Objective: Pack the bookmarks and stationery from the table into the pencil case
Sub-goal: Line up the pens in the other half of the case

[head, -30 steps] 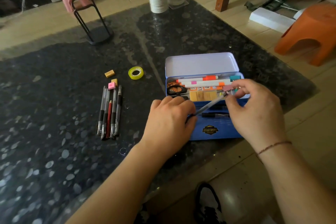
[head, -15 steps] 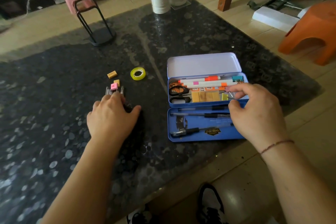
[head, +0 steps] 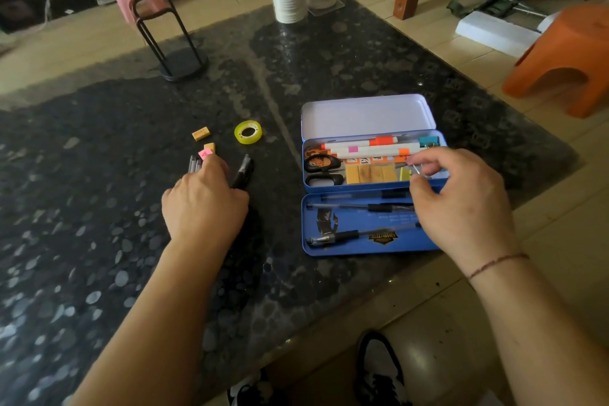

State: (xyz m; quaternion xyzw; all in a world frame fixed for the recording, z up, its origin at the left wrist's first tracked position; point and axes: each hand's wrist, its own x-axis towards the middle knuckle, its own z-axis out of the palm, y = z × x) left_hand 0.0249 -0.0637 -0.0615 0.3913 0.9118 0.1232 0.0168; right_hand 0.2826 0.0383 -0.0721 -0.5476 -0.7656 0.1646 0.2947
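The blue pencil case (head: 369, 224) lies open on the dark table (head: 99, 241), and it is the thing to find everything else by. Inside it, in the far tray, there are white markers (head: 365, 150), black scissors (head: 324, 171) and some yellow-brown bookmarks (head: 370, 174). In the near tray there are a few pens (head: 359, 208). The right hand (head: 461, 208) is over the right end of the case, with its fingers curled around something small and pale at the far tray; I cannot tell what that small thing is. The left hand (head: 204, 204) is on the table to the left of the case. It rests on the pile of pens (head: 194, 164) there and its fingers bend around a black pen (head: 243, 171), which points away from the person. Just past the left hand's fingertips sit a pink eraser (head: 206, 153) and two small yellow-brown erasers (head: 201, 134). A yellow roll of tape (head: 248, 132) lies between those and the case. The step now looks like picking up the next pen from the pile. Next, the left hand needs to lift the pen, carry it right to the case, and lay it flat and long-ways in the near tray beside the other pens. The pens, erasers and tape are not packed yet.
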